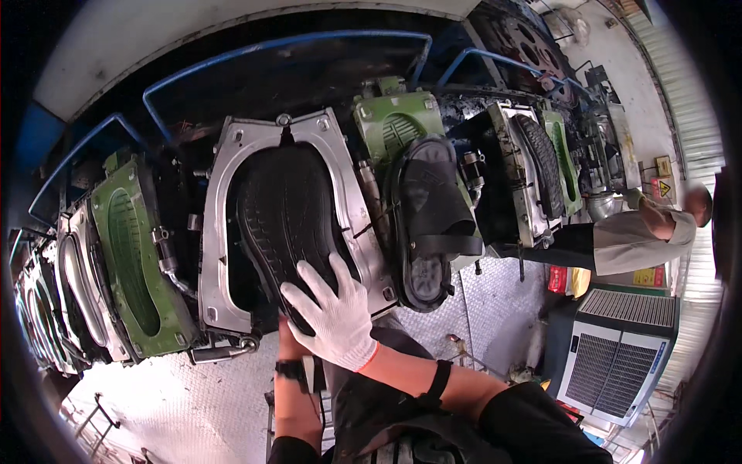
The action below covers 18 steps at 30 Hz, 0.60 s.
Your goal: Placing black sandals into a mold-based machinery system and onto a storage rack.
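Observation:
A black shoe sole (284, 209) with a grooved surface lies over the opening of a silver metal mould (215, 255) in front of me. My right hand (336, 321), in a white knitted glove, rests on the near end of the sole with its fingers spread. My left hand (287, 340) is mostly hidden behind the sole's near end and the right glove, so its fingers do not show. To the right, a black strapped sandal (429, 220) leans against a green mould half (394, 116).
More green (127, 255) and silver moulds line the left side. Blue rails (286, 40) run behind. Another mould holds a black treaded sole (539, 166) further right. A person (641, 236) stands at the far right, near a grey air cooler (618, 363).

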{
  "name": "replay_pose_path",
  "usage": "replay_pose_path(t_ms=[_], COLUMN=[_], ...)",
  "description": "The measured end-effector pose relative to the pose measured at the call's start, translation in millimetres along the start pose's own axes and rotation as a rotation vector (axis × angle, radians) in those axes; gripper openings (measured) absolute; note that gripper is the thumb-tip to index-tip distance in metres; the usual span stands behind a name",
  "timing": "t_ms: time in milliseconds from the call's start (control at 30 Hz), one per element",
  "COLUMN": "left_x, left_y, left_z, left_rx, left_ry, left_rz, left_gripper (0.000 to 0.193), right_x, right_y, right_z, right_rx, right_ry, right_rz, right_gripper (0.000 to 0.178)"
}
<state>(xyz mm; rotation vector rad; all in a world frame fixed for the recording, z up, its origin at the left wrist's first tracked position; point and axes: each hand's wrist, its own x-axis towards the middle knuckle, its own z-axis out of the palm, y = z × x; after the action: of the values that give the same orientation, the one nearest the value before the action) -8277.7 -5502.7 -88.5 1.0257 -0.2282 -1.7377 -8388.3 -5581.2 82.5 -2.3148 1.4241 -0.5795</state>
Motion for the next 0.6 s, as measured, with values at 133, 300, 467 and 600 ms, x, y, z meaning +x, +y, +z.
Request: replay_pose_path(t_ms=[133, 300, 467, 600], left_x=[3.6, -6.1, -11.0, -10.8], left_y=[3.2, 1.5, -7.4, -2.4], left_z=[3.2, 13.1, 19.4, 26.0], left_rx=[-0.001, 0.008, 0.007, 0.017], left_ry=[0.015, 0.034, 0.056, 0.063], left_rz=[0.029, 0.021, 0.006, 0.029], left_gripper=[0.043, 0.043, 0.042, 0.042], right_x=[12.6, 79.3, 113.0, 99.1], right_y=[5.0, 12.8, 47.3, 62.6], right_z=[-10.0, -50.9, -95.8, -157.7], right_rx=[0.036, 0.266, 0.78, 1.402], right_ry=[-0.017, 0.082, 0.124, 0.048], right_rz=[-0.044, 0.03, 0.249, 0.376], right_gripper=[0.068, 0.068, 0.067, 0.073])
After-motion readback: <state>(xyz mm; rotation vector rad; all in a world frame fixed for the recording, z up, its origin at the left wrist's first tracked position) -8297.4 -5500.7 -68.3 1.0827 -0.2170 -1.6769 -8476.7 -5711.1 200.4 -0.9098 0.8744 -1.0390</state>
